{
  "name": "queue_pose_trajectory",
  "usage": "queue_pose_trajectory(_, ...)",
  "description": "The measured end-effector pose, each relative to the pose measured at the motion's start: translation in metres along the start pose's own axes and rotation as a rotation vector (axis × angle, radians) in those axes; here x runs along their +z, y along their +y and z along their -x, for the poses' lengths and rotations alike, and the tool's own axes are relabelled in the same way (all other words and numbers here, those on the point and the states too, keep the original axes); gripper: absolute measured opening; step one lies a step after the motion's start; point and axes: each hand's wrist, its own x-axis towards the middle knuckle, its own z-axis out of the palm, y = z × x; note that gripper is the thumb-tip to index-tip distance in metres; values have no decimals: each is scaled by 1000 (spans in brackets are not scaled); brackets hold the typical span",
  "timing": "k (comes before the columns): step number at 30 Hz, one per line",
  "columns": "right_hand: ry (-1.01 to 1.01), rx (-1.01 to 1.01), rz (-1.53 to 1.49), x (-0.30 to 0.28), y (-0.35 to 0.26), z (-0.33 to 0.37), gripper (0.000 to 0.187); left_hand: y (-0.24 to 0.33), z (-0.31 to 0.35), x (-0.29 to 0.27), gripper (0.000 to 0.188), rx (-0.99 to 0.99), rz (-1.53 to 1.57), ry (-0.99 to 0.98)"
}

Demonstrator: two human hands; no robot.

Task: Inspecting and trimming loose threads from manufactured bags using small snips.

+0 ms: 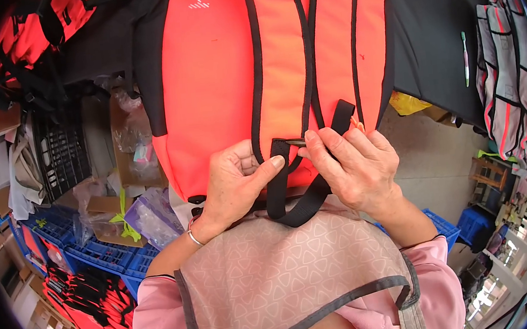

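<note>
A bright red-orange backpack (208, 87) lies in front of me, its two padded orange shoulder straps (281, 55) running away from me. My left hand (233, 183) pinches the near end of the left shoulder strap, thumb on the black webbing (300, 212) where it joins. That webbing hangs in a loop toward me and rises again beside my right hand (355, 165). Closed fingers of the right hand grip a small pointed metal tool (296, 142), its tip touching the webbing joint. Orange, perhaps its handle, shows behind those fingers; most of the tool is hidden.
A black-covered table (429, 40) extends to the right, with a toothbrush (465, 59) on it. Grey striped pieces (509, 77) hang at far right. Blue crates (101, 253), a purple bin (154, 216) and stacked red-black pieces (89, 302) stand at the left.
</note>
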Motion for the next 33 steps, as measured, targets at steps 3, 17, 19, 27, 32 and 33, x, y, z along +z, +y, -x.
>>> queue_pose_trajectory(3, 0, -32, 20, 0, 1, -2, 25, -1, 0, 0, 19, 10, -11, 11)
queue_pose_trajectory(17, -163, -135, -111, 2, 17, -18, 15, -8, -1, -2, 14, 78, -98, -14)
queue_pose_trajectory(19, -158, -42, -185, 8, 18, -13, 12, -8, -1, -3, 24, 71, -15, -37)
queue_pose_trajectory(27, 2, 453, -459, 2, 26, -11, 21, -4, -2, -1, 20, 36, 51, -31)
queue_pose_trajectory(32, -93, 245, -341, -2, 19, -9, 26, -4, -2, -2, 22, 33, 31, -32)
queue_pose_trajectory(33, -97, 186, -312, -2, 18, -9, 27, -3, -2, -2, 22, 35, 27, -35)
